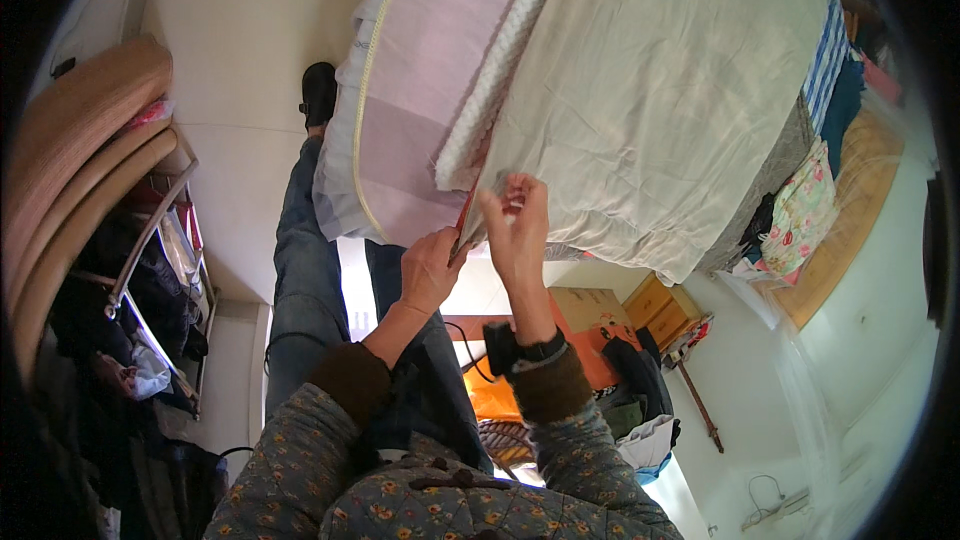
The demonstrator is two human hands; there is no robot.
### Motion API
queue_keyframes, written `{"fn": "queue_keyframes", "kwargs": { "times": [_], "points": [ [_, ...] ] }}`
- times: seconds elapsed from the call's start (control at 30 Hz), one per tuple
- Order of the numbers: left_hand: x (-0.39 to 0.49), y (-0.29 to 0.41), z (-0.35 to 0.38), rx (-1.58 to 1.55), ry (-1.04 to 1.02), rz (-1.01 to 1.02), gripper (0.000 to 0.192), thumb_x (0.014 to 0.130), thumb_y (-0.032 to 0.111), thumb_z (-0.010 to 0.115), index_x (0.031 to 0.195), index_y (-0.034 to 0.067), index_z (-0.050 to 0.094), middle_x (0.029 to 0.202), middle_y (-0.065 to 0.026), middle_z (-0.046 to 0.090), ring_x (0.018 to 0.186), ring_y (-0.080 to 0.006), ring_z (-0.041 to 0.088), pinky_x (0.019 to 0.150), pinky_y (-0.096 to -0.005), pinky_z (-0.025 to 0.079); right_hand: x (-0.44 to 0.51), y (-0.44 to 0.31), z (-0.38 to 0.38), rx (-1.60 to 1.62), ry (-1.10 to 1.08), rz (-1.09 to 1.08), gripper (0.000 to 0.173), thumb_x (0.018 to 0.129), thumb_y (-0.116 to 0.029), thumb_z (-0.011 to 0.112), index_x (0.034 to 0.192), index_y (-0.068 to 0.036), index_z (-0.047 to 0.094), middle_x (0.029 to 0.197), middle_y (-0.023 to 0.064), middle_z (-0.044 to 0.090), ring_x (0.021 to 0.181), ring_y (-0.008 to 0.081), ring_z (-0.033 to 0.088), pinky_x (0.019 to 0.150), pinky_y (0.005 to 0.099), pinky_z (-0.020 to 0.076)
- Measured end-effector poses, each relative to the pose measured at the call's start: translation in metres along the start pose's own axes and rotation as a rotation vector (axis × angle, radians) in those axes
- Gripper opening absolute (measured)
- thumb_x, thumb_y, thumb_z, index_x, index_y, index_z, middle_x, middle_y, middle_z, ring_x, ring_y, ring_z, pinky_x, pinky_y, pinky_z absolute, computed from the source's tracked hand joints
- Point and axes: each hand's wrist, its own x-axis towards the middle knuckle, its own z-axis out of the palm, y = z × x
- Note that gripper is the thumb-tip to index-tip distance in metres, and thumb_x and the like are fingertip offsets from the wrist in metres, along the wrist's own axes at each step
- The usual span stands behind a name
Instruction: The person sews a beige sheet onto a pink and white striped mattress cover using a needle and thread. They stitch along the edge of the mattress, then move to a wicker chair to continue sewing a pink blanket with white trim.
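Pinched in my left hand [430, 268] is the near corner of a pale beige quilt cover [637, 112]. A narrow red edge [468, 214] shows along the gripped fold. My right hand [521, 225] is just right of that corner, over the cover, thumb and fingers apart and slightly blurred. Whether its fingertips touch the cloth I cannot tell. A white fluffy blanket edge [495, 71] sticks out from beneath the cover. Under it, a pink bedsheet [420, 90] with yellow trim and a sheer ruffle drapes over the bed's side.
Rolled brown mats [90, 127] and a metal rack [154, 225] with clothes and bags stand at the left. Right of my legs are a cardboard box [589, 311] and a wooden drawer unit [664, 307]. A floral pillow [801, 214] lies by the wooden headboard [862, 202].
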Motion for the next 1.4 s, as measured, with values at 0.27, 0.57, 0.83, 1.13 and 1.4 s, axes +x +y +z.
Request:
{"fn": "queue_keyframes", "kwargs": {
  "times": [0.27, 0.57, 0.83, 1.13, 1.4],
  "points": [
    [0.03, -0.021, -0.016, -0.025, -0.043, -0.007, 0.031, 0.08, 0.022, 0.071, 0.103, 0.005, 0.058, 0.086, -0.0146, 0.061, 0.082, -0.0329, 0.06, 0.07, -0.0415, 0.048, 0.101, -0.003, 0.01, -0.111, 0.235, 0.05, 0.025, 0.09, -0.018, 0.064, 0.099, 0.004, 0.054, 0.084, 0.0096, 0.055, 0.072, 0.0138, 0.051, 0.067, 0.028, 0.0451],
    [0.144, 0.044, -0.023, -0.641, -0.146, -0.14, 0.03, 0.081, 0.01, 0.068, 0.107, 0.002, 0.055, 0.072, -0.0066, 0.055, 0.064, -0.0147, 0.052, 0.062, -0.0279, 0.044, 0.098, 0.014, -0.015, 0.187, 0.186, 0.178, 0.019, 0.093, -0.018, 0.061, 0.092, 0.0, 0.056, 0.078, 0.0025, 0.058, 0.068, 0.009, 0.052, 0.063, 0.0236, 0.0449],
    [0.115, 0.09, -0.019, -0.624, -0.029, 0.077, 0.025, 0.078, -0.002, 0.069, 0.095, 0.002, 0.052, 0.078, -0.0065, 0.047, 0.07, -0.0146, 0.05, 0.063, -0.0278, 0.043, 0.113, -0.022, -0.038, 0.246, 0.235, 0.165, 0.025, 0.095, -0.027, 0.059, 0.097, -0.002, 0.057, 0.084, 0.0005, 0.057, 0.07, 0.008, 0.052, 0.065, 0.0231, 0.0457],
    [0.112, 0.083, -0.011, -1.045, -0.205, -0.311, 0.03, 0.092, 0.018, 0.061, 0.113, 0.002, 0.045, 0.091, -0.0015, 0.05, 0.083, -0.0112, 0.047, 0.076, -0.0258, 0.042, 0.141, -0.022, -0.039, 0.119, 0.094, 0.32, 0.041, 0.094, -0.037, 0.059, 0.106, 0.002, 0.06, 0.086, -0.0012, 0.057, 0.078, 0.0064, 0.047, 0.066, 0.0234, 0.038],
    [0.106, 0.047, 0.01, -0.928, -0.168, -0.393, 0.036, 0.094, 0.028, 0.059, 0.116, 0.002, 0.048, 0.081, -0.0053, 0.055, 0.074, -0.0108, 0.049, 0.068, -0.0273, 0.042, 0.131, -0.006, -0.041, 0.23, 0.178, 0.268, 0.021, 0.09, -0.02, 0.067, 0.093, -0.001, 0.06, 0.078, -0.0037, 0.056, 0.068, 0.0041, 0.044, 0.062, 0.0201, 0.0354]
  ]
}}
